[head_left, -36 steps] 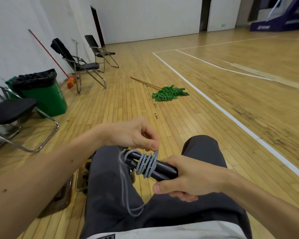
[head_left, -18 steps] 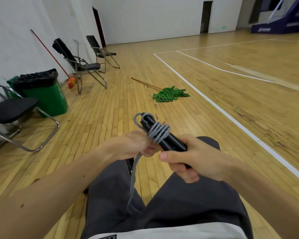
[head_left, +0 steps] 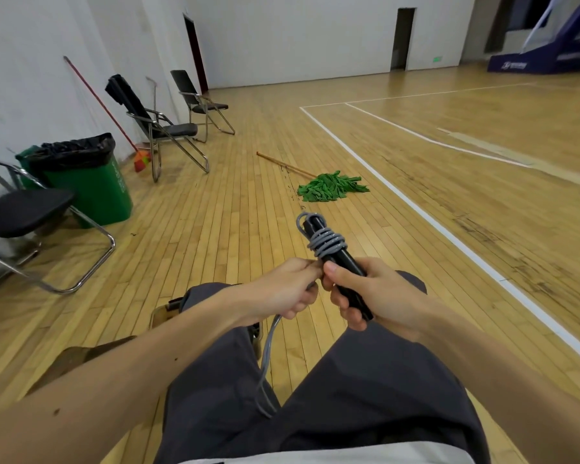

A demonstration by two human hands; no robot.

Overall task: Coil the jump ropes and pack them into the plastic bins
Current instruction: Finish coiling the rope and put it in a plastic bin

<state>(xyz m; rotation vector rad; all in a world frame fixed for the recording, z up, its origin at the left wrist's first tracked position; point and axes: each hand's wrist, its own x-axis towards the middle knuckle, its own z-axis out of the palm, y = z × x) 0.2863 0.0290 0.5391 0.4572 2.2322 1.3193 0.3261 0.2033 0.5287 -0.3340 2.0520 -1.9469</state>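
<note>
The jump rope's black handles (head_left: 340,259) point up and away from me, with several turns of grey rope (head_left: 327,242) wound around their upper part. My right hand (head_left: 372,293) grips the lower part of the handles. My left hand (head_left: 282,289) sits just left of it and pinches the grey rope close to the handles. The loose end of the rope (head_left: 265,363) hangs down from my left hand between my legs. A brownish plastic bin (head_left: 161,316) shows partly under my left leg; its inside is hidden.
A green mop (head_left: 329,187) with a wooden stick lies on the wooden floor ahead. At the left stand a green trash can (head_left: 91,189), folding chairs (head_left: 168,135) and a nearer black chair (head_left: 24,216). A white court line (head_left: 449,236) runs on the right.
Both hands have lifted the handles from lying flat over my lap to pointing up and away. My left hand moved from above the coil to below it, still pulling the rope.
</note>
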